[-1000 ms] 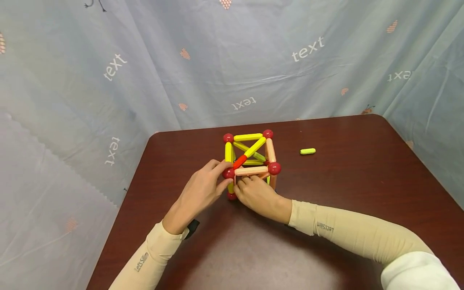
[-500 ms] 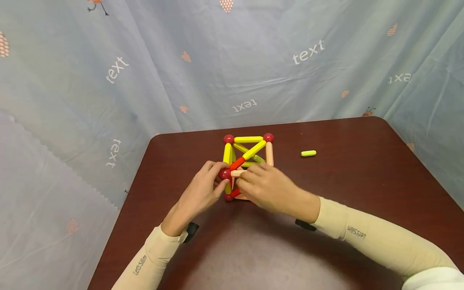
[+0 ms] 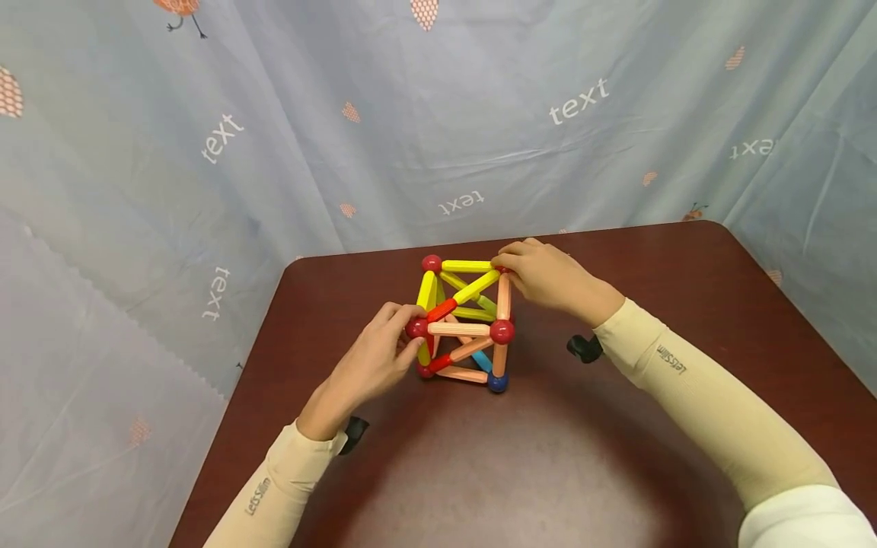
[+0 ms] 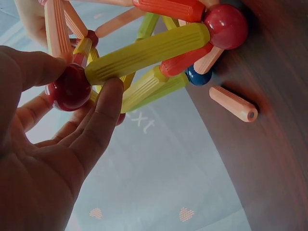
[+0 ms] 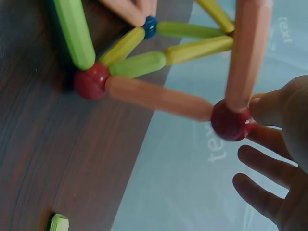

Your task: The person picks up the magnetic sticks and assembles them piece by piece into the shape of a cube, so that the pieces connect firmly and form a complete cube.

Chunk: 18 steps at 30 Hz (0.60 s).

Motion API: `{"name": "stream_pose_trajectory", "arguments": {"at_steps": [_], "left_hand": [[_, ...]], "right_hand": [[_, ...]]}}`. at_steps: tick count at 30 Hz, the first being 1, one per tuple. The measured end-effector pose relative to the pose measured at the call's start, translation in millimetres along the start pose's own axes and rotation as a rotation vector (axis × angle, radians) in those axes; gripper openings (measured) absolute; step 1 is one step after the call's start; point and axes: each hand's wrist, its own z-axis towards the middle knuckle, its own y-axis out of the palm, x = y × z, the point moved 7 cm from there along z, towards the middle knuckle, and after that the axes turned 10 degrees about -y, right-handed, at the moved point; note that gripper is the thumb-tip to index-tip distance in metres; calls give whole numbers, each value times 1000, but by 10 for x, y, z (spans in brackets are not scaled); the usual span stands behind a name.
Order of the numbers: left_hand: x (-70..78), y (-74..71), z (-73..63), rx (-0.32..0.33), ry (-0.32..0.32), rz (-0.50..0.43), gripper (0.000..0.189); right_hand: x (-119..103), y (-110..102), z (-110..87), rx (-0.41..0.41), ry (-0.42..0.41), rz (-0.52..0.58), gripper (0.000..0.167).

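A cube-shaped frame of magnetic sticks and balls (image 3: 459, 329) stands on the table, its top leaning slightly out of square. My left hand (image 3: 370, 369) pinches the red ball (image 4: 70, 89) at the near left top corner between thumb and fingers. One of its fingers also lies along a yellow stick (image 4: 149, 50). At the far right top corner my right hand (image 3: 555, 278) holds another red ball (image 5: 232, 120) with thumb and index finger, its other fingers spread apart. Diagonal sticks cross several faces. A blue ball (image 3: 497, 382) forms the near right bottom corner.
A loose peach stick (image 4: 233, 103) lies on the tabletop beside the frame in the left wrist view. In the right wrist view a loose light green stick (image 5: 59, 223) shows at the lower left. A patterned curtain (image 3: 459, 152) hangs behind the table (image 3: 521, 472).
My right hand has left the frame's near side, rising to the far right top ball. My left hand keeps its ball, shifted slightly left with that corner. The loose green stick is now hidden in the head view.
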Motion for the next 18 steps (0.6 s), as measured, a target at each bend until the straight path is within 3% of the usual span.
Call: {"name": "stream_pose_trajectory", "arguments": {"at_steps": [8,18], "left_hand": [[-59,-67,132,6,21,28,36],[-134,-114,581,90,-18,137,37]], "right_hand": [[98,36,-50,-34,26,-55,33],[38,-1,-339,-23,34,-125,42]]}}
